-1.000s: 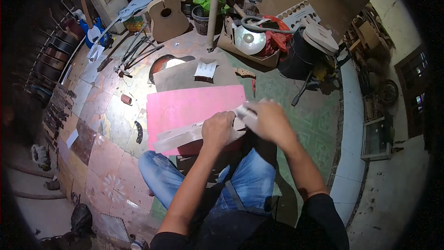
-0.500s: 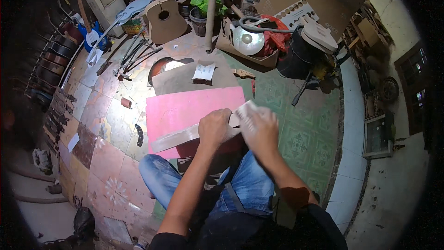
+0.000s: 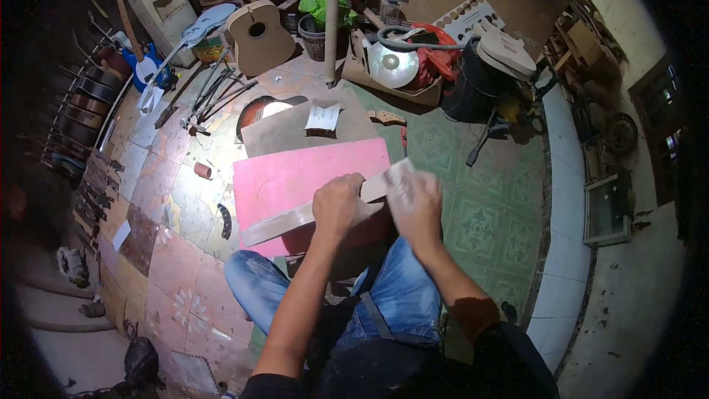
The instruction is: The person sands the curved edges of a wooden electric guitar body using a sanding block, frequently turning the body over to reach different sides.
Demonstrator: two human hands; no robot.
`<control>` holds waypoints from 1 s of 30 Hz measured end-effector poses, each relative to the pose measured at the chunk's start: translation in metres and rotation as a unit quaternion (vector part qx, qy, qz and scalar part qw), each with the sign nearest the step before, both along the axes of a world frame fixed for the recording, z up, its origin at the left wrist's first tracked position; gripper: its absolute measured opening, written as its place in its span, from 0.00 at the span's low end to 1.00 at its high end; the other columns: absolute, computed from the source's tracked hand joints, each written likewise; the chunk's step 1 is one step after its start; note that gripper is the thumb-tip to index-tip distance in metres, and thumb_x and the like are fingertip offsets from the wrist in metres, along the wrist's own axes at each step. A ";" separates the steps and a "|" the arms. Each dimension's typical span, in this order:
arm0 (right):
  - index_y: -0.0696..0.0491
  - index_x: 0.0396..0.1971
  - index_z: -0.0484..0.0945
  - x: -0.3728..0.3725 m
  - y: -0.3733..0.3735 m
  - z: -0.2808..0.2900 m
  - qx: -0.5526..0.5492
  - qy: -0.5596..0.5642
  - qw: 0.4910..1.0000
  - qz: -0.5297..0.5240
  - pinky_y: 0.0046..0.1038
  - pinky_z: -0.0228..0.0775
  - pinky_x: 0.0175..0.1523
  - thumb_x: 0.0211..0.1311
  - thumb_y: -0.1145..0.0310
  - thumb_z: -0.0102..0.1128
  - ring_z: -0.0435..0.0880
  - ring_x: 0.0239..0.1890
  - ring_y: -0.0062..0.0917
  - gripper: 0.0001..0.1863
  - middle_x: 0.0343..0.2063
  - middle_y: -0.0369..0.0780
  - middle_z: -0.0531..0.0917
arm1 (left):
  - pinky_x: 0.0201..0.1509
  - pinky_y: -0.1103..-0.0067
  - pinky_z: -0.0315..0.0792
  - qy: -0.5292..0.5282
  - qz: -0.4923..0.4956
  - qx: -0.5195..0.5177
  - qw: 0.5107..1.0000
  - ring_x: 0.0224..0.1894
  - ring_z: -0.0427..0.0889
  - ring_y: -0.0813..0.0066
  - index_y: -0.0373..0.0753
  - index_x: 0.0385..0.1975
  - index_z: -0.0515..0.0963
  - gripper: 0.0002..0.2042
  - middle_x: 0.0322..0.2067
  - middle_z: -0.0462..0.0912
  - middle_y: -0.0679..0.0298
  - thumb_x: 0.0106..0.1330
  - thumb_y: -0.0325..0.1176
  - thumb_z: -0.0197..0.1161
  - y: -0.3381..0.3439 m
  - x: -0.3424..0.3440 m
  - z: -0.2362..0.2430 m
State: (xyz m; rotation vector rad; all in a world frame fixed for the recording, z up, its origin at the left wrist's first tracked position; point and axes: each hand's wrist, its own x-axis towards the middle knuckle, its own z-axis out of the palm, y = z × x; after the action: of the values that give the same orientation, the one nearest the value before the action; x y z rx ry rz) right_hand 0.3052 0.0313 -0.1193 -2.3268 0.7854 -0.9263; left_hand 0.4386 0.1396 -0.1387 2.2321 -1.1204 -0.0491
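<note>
My left hand (image 3: 338, 205) grips a long pale wooden piece (image 3: 279, 224) that lies slanted across a pink sheet (image 3: 306, 171) in front of my knees. The wood passes under my left fingers and reaches up to the right. At that right end, my right hand (image 3: 418, 203) is closed on a pale sheet-like piece (image 3: 399, 175) pressed to the wood. Motion smears these fingers and the piece, so its exact kind is unclear. Under the wood a dark area shows, partly hidden by my arms.
Beyond the pink sheet lie a brown board (image 3: 284, 133) and a paper note (image 3: 323, 117). An acoustic guitar body (image 3: 269, 41), a post (image 3: 331, 22), a cardboard box (image 3: 417, 96) and a black bucket (image 3: 470, 85) stand farther back. A small brown roll (image 3: 202, 171) lies left.
My right hand has shifted slightly along the wood's right end with the pale piece, still blurred. My left hand keeps its grip. The whole view has shifted a little.
</note>
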 end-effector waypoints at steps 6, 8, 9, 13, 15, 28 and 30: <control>0.50 0.56 0.81 0.000 -0.038 -0.023 0.117 -0.019 0.992 -0.036 0.45 0.70 0.53 0.56 0.65 0.71 0.79 0.47 0.45 0.25 0.42 0.45 0.78 | 0.34 0.62 0.78 -0.011 -0.018 0.000 1.000 0.31 0.85 0.55 0.41 0.27 0.80 0.22 0.26 0.84 0.58 0.41 0.49 0.81 -0.006 -0.004 0.004; 0.51 0.54 0.81 -0.001 0.012 0.007 0.000 0.010 1.000 0.009 0.44 0.70 0.53 0.58 0.66 0.70 0.79 0.46 0.46 0.22 0.41 0.47 0.78 | 0.34 0.61 0.78 -0.023 -0.006 0.002 1.000 0.30 0.85 0.54 0.41 0.28 0.80 0.21 0.25 0.84 0.58 0.42 0.48 0.81 0.003 0.004 -0.001; 0.53 0.51 0.81 -0.006 0.022 0.015 -0.125 0.041 0.991 0.038 0.44 0.71 0.52 0.60 0.67 0.68 0.79 0.45 0.46 0.19 0.39 0.48 0.79 | 0.34 0.61 0.78 -0.018 0.000 -0.007 1.000 0.31 0.85 0.54 0.41 0.28 0.80 0.22 0.25 0.84 0.58 0.43 0.49 0.80 -0.002 0.001 -0.004; 0.50 0.55 0.82 0.000 -0.038 -0.016 0.135 -0.032 0.990 -0.028 0.46 0.69 0.53 0.57 0.66 0.70 0.77 0.48 0.46 0.24 0.45 0.48 0.77 | 0.35 0.62 0.77 -0.030 -0.015 -0.014 0.999 0.31 0.85 0.54 0.41 0.28 0.82 0.23 0.27 0.84 0.57 0.44 0.54 0.79 -0.012 -0.003 0.000; 0.50 0.55 0.82 0.008 -0.001 0.000 0.040 0.031 0.998 -0.032 0.45 0.70 0.53 0.58 0.66 0.70 0.78 0.48 0.46 0.23 0.45 0.48 0.78 | 0.35 0.61 0.78 -0.020 0.009 0.000 1.000 0.32 0.85 0.54 0.41 0.28 0.81 0.23 0.27 0.84 0.56 0.44 0.53 0.78 -0.001 0.003 -0.008; 0.47 0.55 0.84 0.017 -0.031 -0.005 0.074 -0.014 0.997 -0.029 0.46 0.69 0.51 0.59 0.63 0.70 0.77 0.47 0.44 0.22 0.41 0.46 0.77 | 0.36 0.61 0.78 -0.023 -0.012 0.002 1.000 0.33 0.86 0.55 0.41 0.29 0.81 0.24 0.27 0.84 0.57 0.45 0.56 0.77 -0.007 0.004 -0.001; 0.48 0.55 0.83 0.012 0.000 -0.006 -0.023 0.011 1.000 -0.011 0.46 0.69 0.51 0.59 0.64 0.70 0.77 0.47 0.44 0.22 0.41 0.46 0.77 | 0.35 0.62 0.78 -0.027 -0.006 0.006 1.000 0.33 0.86 0.55 0.42 0.31 0.83 0.25 0.25 0.83 0.58 0.45 0.58 0.76 -0.001 0.004 -0.006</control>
State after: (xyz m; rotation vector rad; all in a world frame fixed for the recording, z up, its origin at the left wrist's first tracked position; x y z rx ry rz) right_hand 0.3173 0.0310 -0.1250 -2.3763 0.8077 -0.9388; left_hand 0.4423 0.1390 -0.1444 2.2504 -1.1643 -0.0007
